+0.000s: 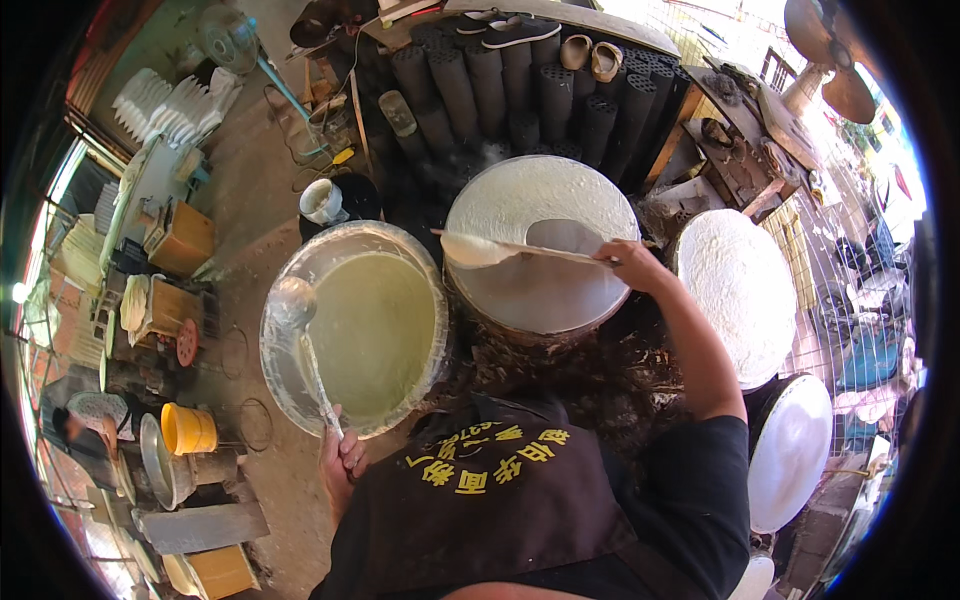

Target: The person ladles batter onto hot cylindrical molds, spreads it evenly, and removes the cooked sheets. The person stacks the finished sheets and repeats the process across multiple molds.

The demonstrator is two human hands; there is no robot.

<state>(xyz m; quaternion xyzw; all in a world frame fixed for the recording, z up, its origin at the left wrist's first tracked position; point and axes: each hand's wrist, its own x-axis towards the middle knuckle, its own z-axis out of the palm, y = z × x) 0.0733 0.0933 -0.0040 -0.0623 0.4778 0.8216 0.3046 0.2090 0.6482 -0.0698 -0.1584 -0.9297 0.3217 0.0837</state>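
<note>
My right hand (630,265) grips the end of a long thin wooden stick (560,253), held level across a round steamer top (570,310). A pale cream, limp sheet (475,250) hangs near the stick's left end. White, bumpy material (540,185) covers the far part of the round top; the near part is smooth and greyish. My left hand (342,460) is closed on the handle of a metal ladle (292,302). The ladle's bowl rests over the left inner wall of a large basin (275,375), which holds pale greenish-yellow liquid (375,330).
White-coated round surfaces (735,295) stand at my right, with a smooth white disc (790,455) nearer. Black coal briquettes (485,85) are stacked behind the steamer, shoes on top. A white bucket (322,202) sits behind the basin. A yellow bucket (188,429) is far left.
</note>
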